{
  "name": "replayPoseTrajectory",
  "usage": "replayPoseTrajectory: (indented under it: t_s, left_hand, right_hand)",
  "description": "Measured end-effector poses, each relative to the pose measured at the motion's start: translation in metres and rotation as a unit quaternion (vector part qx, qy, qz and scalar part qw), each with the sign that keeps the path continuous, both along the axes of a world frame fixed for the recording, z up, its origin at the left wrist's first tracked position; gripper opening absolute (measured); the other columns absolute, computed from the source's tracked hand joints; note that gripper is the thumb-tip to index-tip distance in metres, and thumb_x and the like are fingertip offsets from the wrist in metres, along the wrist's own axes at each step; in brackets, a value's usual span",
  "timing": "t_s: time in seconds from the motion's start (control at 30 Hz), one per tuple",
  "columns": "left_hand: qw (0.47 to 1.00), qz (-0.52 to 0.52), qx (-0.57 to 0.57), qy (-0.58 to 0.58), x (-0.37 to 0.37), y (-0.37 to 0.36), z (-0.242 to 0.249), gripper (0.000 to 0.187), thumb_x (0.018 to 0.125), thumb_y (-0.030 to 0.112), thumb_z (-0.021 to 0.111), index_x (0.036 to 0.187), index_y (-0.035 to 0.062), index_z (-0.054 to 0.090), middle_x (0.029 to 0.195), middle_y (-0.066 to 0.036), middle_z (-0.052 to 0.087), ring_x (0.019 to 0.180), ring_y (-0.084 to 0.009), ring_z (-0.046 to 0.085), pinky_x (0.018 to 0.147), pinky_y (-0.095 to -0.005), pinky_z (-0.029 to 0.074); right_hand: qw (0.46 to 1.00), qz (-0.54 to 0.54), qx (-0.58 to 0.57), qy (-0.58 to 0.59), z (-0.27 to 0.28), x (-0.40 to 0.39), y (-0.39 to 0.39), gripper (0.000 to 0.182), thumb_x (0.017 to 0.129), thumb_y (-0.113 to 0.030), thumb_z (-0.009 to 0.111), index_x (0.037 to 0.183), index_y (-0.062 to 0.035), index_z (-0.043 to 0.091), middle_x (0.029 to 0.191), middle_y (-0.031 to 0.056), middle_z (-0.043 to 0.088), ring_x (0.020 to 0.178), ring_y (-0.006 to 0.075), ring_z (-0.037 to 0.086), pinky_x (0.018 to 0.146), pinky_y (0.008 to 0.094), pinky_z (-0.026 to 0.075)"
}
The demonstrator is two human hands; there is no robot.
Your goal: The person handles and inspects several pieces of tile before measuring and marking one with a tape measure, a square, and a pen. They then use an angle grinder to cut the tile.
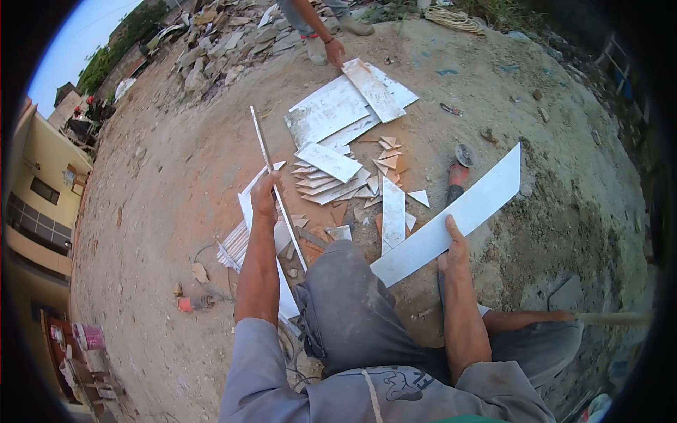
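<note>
My left hand [264, 199] is closed around a long, narrow strip of tile [262, 141], held upright and seen almost edge-on. In my right hand [455, 245] is a wide white tile strip [483, 197] with slanted ends, the thumb lying across its face. Between my hands, cut tile pieces [330, 163] are stacked on the dirt, with small triangular offcuts [387, 156] beside them. Another white strip [393, 211] lies near my knee. Just beyond the right-hand strip is an angle grinder [458, 175], partly hidden by that strip.
A co-worker's hand [335, 51] touches a dusty tile [374, 92] on top of larger tiles [328, 113]. A red-ended tool [194, 303] lies at left, near cables. Rubble [211, 60] is heaped behind, and a coiled rope [455, 20] rests at the back.
</note>
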State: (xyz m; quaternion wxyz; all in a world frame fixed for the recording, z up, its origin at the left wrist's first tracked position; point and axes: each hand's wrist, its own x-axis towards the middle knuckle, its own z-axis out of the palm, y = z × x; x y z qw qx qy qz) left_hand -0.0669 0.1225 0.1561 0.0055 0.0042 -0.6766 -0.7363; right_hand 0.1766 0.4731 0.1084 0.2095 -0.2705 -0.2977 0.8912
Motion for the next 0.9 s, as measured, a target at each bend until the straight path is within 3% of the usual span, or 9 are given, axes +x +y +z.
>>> replayPoseTrajectory:
  t_s: [0.03, 0.1, 0.17, 0.33, 0.5, 0.73, 0.83, 0.9]
  left_hand:
    - [0.993, -0.038, 0.101, -0.042, -0.004, 0.017, 0.017, 0.047, 0.086, 0.039, 0.066, 0.107, -0.0035, 0.063, 0.094, -0.009, 0.063, 0.084, -0.0169, 0.06, 0.079, -0.0308, 0.049]
    - [0.985, -0.106, 0.127, -0.045, -0.009, 0.053, 0.049, 0.049, 0.089, 0.042, 0.062, 0.11, -0.0018, 0.061, 0.096, -0.011, 0.064, 0.084, -0.0179, 0.06, 0.078, -0.031, 0.049]
    - [0.962, -0.159, 0.215, -0.046, -0.016, 0.089, 0.075, 0.06, 0.09, 0.05, 0.057, 0.111, -0.0061, 0.058, 0.094, -0.016, 0.064, 0.082, -0.0231, 0.062, 0.076, -0.0336, 0.053]
    - [0.938, -0.279, 0.208, -0.004, -0.008, 0.144, 0.122, 0.069, 0.09, 0.048, 0.054, 0.127, -0.0101, 0.048, 0.11, -0.024, 0.063, 0.091, -0.0288, 0.065, 0.083, -0.0384, 0.055]
    - [0.844, -0.427, 0.326, -0.013, 0.017, 0.178, 0.166, 0.074, 0.087, 0.038, 0.049, 0.139, -0.0123, 0.034, 0.128, -0.032, 0.053, 0.108, -0.0371, 0.062, 0.095, -0.0462, 0.052]
    - [0.785, -0.496, 0.37, 0.012, 0.036, 0.242, 0.222, 0.071, 0.088, 0.033, 0.048, 0.141, -0.011, 0.031, 0.129, -0.033, 0.052, 0.109, -0.0382, 0.062, 0.096, -0.0492, 0.052]
    - [0.79, -0.497, 0.357, 0.037, 0.049, 0.271, 0.234, 0.066, 0.09, 0.037, 0.048, 0.136, -0.0086, 0.038, 0.124, -0.031, 0.056, 0.104, -0.0366, 0.064, 0.092, -0.0484, 0.054]
    - [0.837, -0.429, 0.337, 0.051, 0.066, 0.285, 0.234, 0.064, 0.091, 0.045, 0.052, 0.13, -0.0049, 0.045, 0.112, -0.026, 0.061, 0.093, -0.0328, 0.065, 0.08, -0.045, 0.057]
  right_hand:
    - [1.0, -0.006, 0.001, 0.004, 0.002, 0.002, 0.002, 0.036, 0.09, -0.021, 0.07, 0.115, 0.0014, 0.058, 0.099, 0.0108, 0.064, 0.087, 0.0247, 0.064, 0.082, 0.04, 0.053]
    - [1.0, -0.016, 0.009, 0.008, 0.004, 0.005, 0.011, 0.041, 0.089, -0.021, 0.072, 0.118, 0.0029, 0.057, 0.102, 0.0114, 0.064, 0.09, 0.0245, 0.064, 0.081, 0.0395, 0.053]
    - [1.0, -0.009, 0.01, 0.001, 0.013, 0.007, 0.017, 0.048, 0.086, -0.021, 0.074, 0.121, 0.005, 0.056, 0.107, 0.0128, 0.064, 0.091, 0.0247, 0.064, 0.082, 0.0393, 0.053]
    - [0.997, -0.044, 0.07, -0.001, 0.029, 0.013, 0.023, 0.05, 0.084, -0.024, 0.076, 0.121, 0.0029, 0.057, 0.108, 0.0113, 0.063, 0.096, 0.0239, 0.062, 0.086, 0.0384, 0.05]
    - [0.998, -0.05, 0.04, 0.013, 0.018, 0.01, 0.027, 0.052, 0.082, -0.024, 0.078, 0.121, 0.0048, 0.058, 0.109, 0.0133, 0.064, 0.095, 0.0264, 0.062, 0.086, 0.0404, 0.05]
    - [0.999, -0.046, 0.015, 0.002, 0.022, 0.01, 0.028, 0.05, 0.081, -0.021, 0.078, 0.119, 0.0057, 0.06, 0.107, 0.0148, 0.066, 0.095, 0.027, 0.065, 0.083, 0.0411, 0.052]
    - [0.998, -0.054, 0.026, -0.003, 0.02, 0.011, 0.029, 0.047, 0.083, -0.023, 0.077, 0.117, 0.0056, 0.061, 0.107, 0.0152, 0.066, 0.095, 0.0278, 0.064, 0.085, 0.0417, 0.051]
    - [0.998, -0.057, 0.033, -0.007, 0.022, 0.017, 0.033, 0.047, 0.083, -0.023, 0.077, 0.116, 0.0056, 0.061, 0.106, 0.0151, 0.066, 0.094, 0.028, 0.064, 0.084, 0.0419, 0.051]
